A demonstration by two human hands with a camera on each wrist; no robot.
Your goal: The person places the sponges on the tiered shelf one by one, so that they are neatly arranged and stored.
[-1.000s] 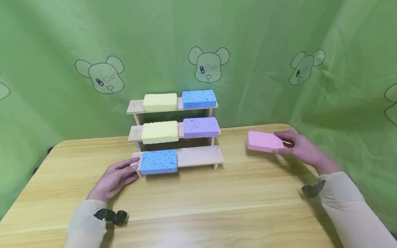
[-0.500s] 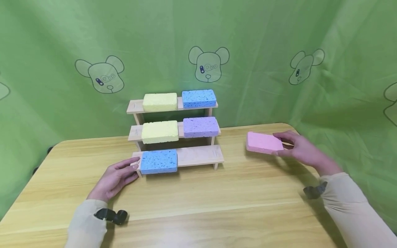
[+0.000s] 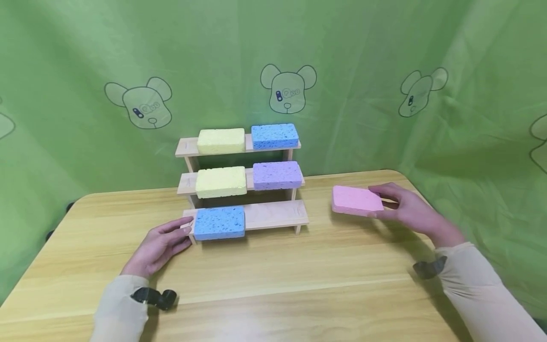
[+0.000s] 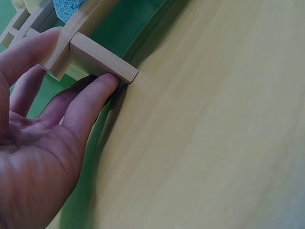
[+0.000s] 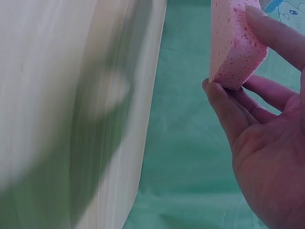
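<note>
My right hand [image 3: 406,209] pinches a pink sponge [image 3: 357,200] by its right end, holding it above the table right of a three-step wooden display shelf [image 3: 273,216]. In the right wrist view, the thumb [image 5: 281,40] lies on one face of the sponge [image 5: 238,52] and fingertips on the opposite side. With thumb and fingers, my left hand [image 3: 160,247] holds the left end of the lowest step; the left wrist view shows them against the board and its leg [image 4: 102,59]. Beside that hand, a blue sponge [image 3: 219,222] lies on the bottom step, bare board to its right.
The middle step carries a yellow sponge [image 3: 221,182] and a purple sponge [image 3: 277,175]. On the top step sit another yellow sponge [image 3: 221,141] and another blue sponge [image 3: 275,136]. A green curtain [image 3: 350,118] hangs behind the wooden table [image 3: 273,285].
The right hand has shifted slightly left and nearer with the pink sponge. My left hand stays at the shelf's end, and the sponges on the steps have not moved.
</note>
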